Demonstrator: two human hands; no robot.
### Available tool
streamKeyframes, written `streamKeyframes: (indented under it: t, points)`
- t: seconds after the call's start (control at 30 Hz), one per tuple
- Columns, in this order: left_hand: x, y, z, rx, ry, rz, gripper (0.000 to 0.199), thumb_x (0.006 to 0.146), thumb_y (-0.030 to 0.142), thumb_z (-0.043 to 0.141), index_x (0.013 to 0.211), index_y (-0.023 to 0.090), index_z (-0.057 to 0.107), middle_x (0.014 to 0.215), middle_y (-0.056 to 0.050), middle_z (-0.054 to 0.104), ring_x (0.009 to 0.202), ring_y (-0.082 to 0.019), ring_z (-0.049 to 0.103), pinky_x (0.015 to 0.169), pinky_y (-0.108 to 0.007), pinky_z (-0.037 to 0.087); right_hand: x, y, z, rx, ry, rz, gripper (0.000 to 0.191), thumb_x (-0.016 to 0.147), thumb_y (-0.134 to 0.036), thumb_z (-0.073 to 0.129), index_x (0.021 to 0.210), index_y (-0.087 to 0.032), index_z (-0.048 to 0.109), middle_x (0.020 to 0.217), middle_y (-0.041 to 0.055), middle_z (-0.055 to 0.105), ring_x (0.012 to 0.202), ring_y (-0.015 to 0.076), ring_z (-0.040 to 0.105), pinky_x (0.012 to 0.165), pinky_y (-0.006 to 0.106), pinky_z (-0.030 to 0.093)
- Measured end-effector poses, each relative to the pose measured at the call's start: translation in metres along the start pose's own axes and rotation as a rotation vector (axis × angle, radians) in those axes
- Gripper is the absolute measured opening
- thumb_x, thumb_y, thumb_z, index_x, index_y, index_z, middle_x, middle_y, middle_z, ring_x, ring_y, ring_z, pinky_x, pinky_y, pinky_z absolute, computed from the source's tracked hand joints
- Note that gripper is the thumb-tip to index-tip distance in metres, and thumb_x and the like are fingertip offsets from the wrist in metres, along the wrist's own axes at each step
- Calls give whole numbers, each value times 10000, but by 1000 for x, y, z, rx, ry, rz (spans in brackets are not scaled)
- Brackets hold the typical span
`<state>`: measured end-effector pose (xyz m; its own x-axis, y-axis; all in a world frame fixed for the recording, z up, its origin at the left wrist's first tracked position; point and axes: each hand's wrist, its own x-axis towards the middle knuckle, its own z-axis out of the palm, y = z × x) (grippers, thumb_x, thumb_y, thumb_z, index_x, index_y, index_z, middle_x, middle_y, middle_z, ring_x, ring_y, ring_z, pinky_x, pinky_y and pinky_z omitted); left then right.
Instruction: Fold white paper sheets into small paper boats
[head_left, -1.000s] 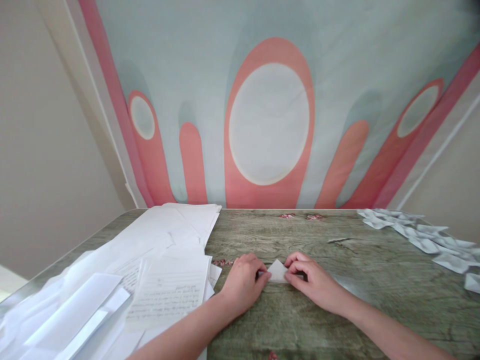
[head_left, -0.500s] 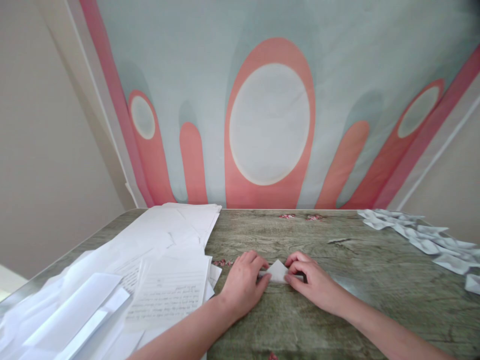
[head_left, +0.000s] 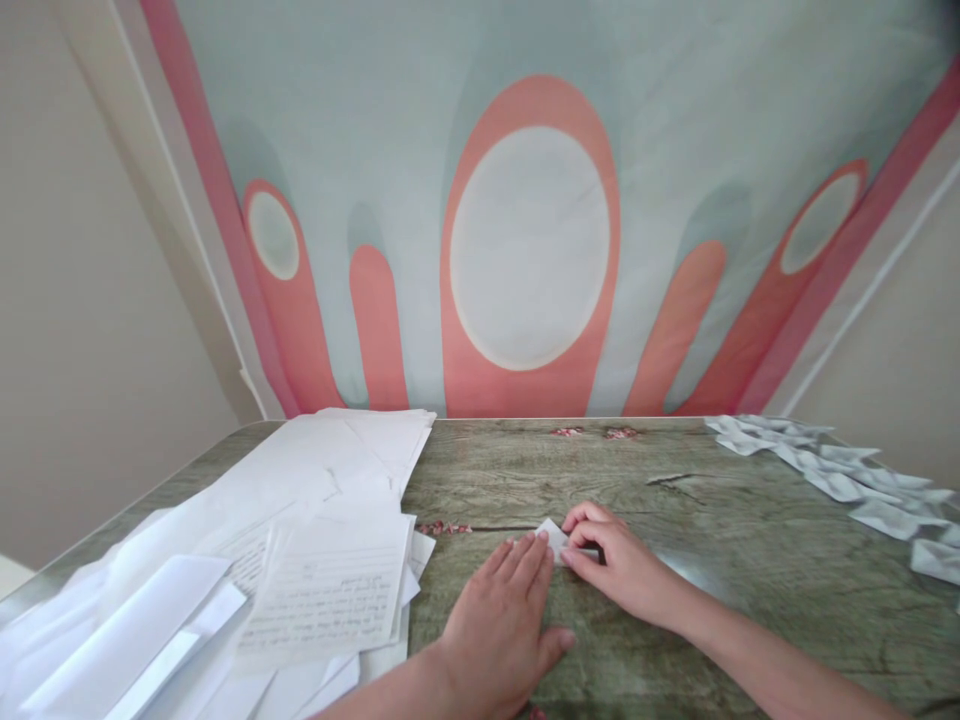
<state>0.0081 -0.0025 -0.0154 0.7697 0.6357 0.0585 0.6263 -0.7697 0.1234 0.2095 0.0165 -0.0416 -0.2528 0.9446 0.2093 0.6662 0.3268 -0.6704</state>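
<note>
A small piece of folded white paper (head_left: pixel 553 536) lies on the wood-grain table, its pointed tip facing away from me. My left hand (head_left: pixel 504 608) lies flat with fingers stretched out, the fingertips covering the paper's left part and the thumb apart on the tabletop. Thumb and fingers of my right hand (head_left: pixel 611 555) pinch the paper's right end. Much of the paper is hidden beneath both hands.
Loose white sheets (head_left: pixel 330 590), some with handwriting, pile up over the left of the table (head_left: pixel 525 465). Several folded white paper pieces (head_left: pixel 832 470) form a row along the right edge. A wall covering (head_left: pixel 420 200) with pink arches rises behind the table.
My left hand has let go of its pinch on the paper's left end, moved nearer to me and flattened over the paper. The right hand still pinches its end.
</note>
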Motion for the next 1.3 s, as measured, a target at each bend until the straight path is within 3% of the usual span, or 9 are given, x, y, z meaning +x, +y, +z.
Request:
streamKeyframes:
  t: [0.63, 1.3]
  points:
    - [1, -2, -10, -35, -93, 11, 735, 854, 629, 250, 1383, 118, 266, 1439, -124, 246, 1323, -259, 215, 1083, -415, 150, 0, -1, 1, -33, 22, -17, 113, 770, -201, 539, 658, -198, 520, 901, 21, 552, 862, 173, 532, 799, 323, 376]
    - [0, -13, -14, 45, -74, 94, 662, 869, 618, 220, 1388, 208, 235, 1442, -78, 268, 1305, -225, 250, 1047, -406, 194, -2, -1, 7, -101, 85, -37, 112, 770, -193, 536, 662, -196, 507, 885, 17, 556, 860, 171, 531, 790, 314, 371]
